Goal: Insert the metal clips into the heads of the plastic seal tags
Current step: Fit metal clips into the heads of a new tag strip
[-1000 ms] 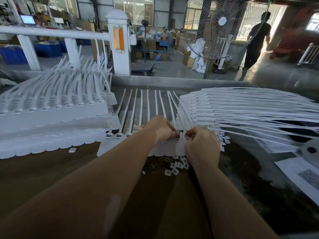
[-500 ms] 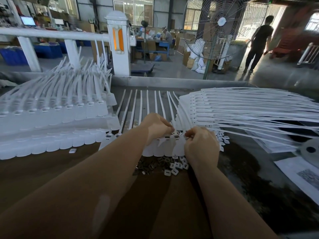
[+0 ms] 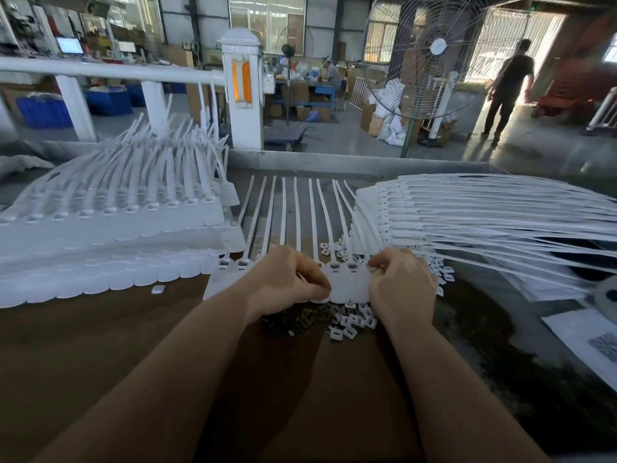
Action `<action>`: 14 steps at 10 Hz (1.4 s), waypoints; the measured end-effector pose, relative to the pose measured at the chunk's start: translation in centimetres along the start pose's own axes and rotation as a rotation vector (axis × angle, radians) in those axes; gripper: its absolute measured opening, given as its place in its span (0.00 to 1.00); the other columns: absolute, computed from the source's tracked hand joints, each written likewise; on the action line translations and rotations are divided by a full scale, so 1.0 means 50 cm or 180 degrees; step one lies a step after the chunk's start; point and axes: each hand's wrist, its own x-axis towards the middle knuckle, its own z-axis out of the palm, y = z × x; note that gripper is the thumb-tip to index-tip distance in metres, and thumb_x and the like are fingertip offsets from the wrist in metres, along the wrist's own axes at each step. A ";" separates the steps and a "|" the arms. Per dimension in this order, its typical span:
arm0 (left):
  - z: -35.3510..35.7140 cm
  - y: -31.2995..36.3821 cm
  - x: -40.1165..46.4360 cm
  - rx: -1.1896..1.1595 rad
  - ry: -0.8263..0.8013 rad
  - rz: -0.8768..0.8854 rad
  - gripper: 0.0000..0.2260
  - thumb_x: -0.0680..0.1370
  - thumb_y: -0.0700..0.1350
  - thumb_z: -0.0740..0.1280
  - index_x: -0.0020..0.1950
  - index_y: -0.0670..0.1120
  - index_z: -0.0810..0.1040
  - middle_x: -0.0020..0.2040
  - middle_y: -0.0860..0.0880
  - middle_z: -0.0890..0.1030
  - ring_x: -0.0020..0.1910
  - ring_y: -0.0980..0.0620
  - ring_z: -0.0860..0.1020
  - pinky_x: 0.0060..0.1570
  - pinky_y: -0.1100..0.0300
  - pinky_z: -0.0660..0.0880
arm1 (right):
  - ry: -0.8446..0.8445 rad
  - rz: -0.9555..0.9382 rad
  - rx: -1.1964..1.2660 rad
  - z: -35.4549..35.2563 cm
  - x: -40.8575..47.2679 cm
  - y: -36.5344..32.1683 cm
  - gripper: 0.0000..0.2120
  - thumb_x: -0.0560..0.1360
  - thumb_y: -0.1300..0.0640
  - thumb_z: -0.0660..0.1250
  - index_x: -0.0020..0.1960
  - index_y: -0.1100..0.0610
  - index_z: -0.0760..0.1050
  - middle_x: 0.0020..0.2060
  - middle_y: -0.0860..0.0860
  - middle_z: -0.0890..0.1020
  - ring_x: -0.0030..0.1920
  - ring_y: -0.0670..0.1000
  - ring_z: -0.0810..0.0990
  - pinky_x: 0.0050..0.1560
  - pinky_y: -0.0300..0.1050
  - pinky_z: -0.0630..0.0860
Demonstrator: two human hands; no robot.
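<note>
Many white seal tags sit stacked in a large pile (image 3: 110, 222) at the left of the table (image 3: 100, 345), their tails curving up toward a white railing (image 3: 100, 73). Just right of it, a row of seal tags (image 3: 297, 215) lies flat, tails pointing away. The left hand (image 3: 283, 279) rests on the flags of this row, fingers curled and pinching a flag edge. Dark metal clips (image 3: 293, 320) and small white plastic pieces (image 3: 350, 324) lie heaped just below the flags. The right hand (image 3: 402, 284) pinches thumb and forefinger at a tag head; what they hold is too small to tell. Another fanned pile (image 3: 484, 212) spreads to the right.
</note>
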 end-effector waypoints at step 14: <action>0.026 -0.029 -0.020 0.1185 0.0981 0.0546 0.03 0.74 0.47 0.70 0.46 0.53 0.83 0.42 0.62 0.74 0.43 0.61 0.70 0.59 0.48 0.70 | -0.0117 -0.0049 -0.0062 -0.004 -0.001 -0.003 0.11 0.75 0.63 0.61 0.51 0.53 0.79 0.55 0.49 0.79 0.58 0.52 0.72 0.61 0.48 0.63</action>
